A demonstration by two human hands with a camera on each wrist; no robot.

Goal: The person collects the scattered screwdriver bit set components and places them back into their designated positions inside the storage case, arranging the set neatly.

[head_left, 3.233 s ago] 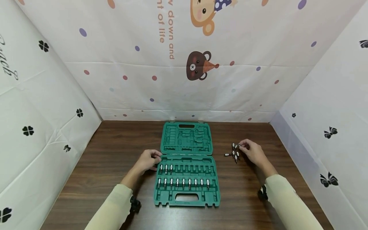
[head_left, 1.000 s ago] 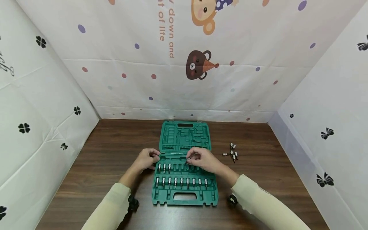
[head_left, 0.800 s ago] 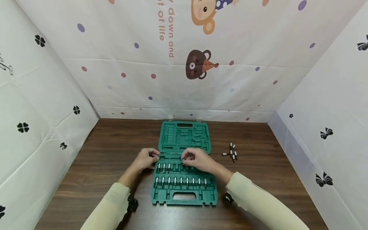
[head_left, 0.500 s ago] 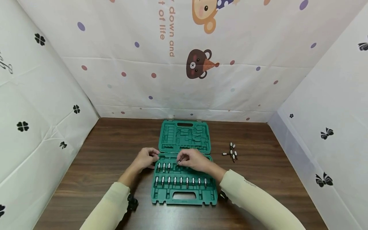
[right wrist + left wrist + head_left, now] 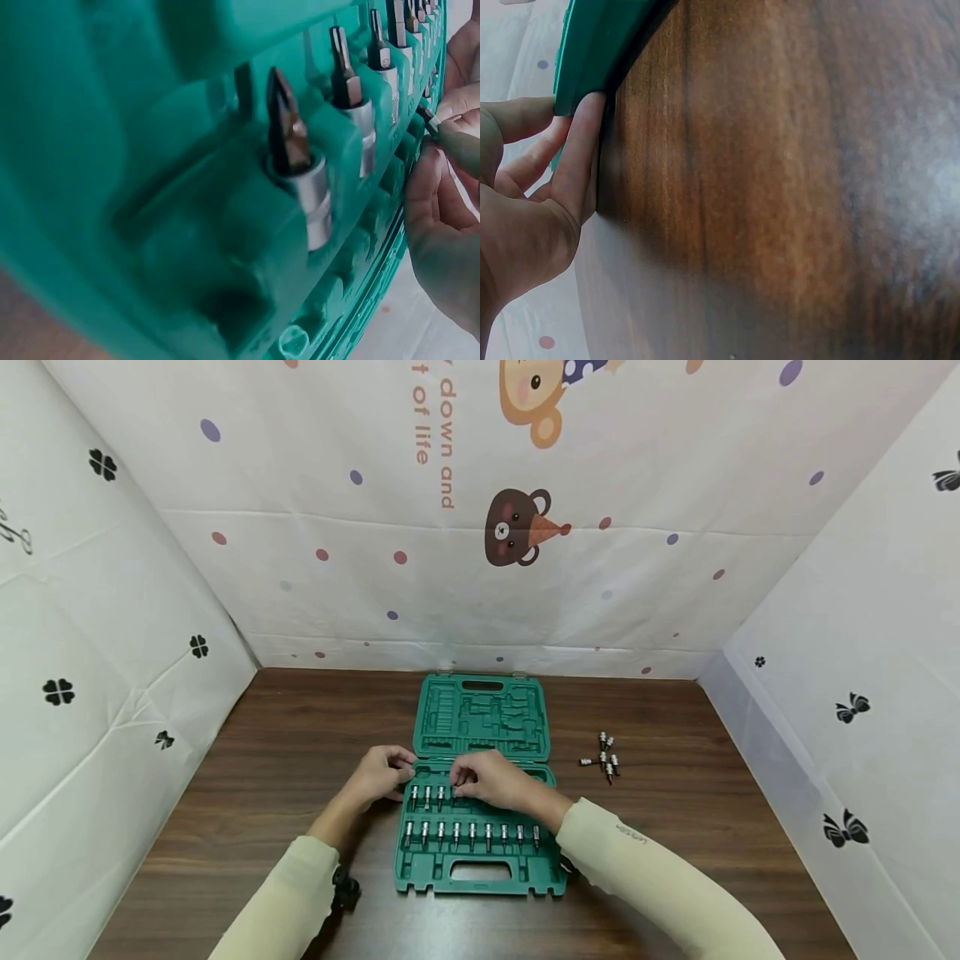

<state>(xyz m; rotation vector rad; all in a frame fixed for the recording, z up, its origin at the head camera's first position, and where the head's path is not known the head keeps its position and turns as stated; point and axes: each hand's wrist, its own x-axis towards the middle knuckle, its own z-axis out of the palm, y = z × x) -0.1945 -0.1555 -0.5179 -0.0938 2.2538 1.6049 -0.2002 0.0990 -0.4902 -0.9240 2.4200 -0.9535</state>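
Observation:
An open green tool case (image 5: 420, 881) lies on the brown table, its lid (image 5: 480, 718) folded back. Its front row holds several bit sockets (image 5: 471, 833); three more (image 5: 427, 795) stand in the back row. My right hand (image 5: 456, 787) pinches a small bit socket (image 5: 453, 792) just right of those three, low over the back row. In the right wrist view its fingertips (image 5: 450, 139) hold the bit (image 5: 426, 114) against the tray (image 5: 112, 112). My left hand (image 5: 401, 772) rests against the case's left edge, with straight fingers (image 5: 577, 142) touching the green side (image 5: 592, 37).
Several loose bit sockets (image 5: 603, 758) lie in a small pile on the table (image 5: 285, 777) to the right of the case. White patterned cloth walls (image 5: 480, 568) close in the table at the back and on both sides.
My right hand picked a bit socket from the pile at the right and carried it left over the case to the back row. The left hand stayed at the case's left edge.

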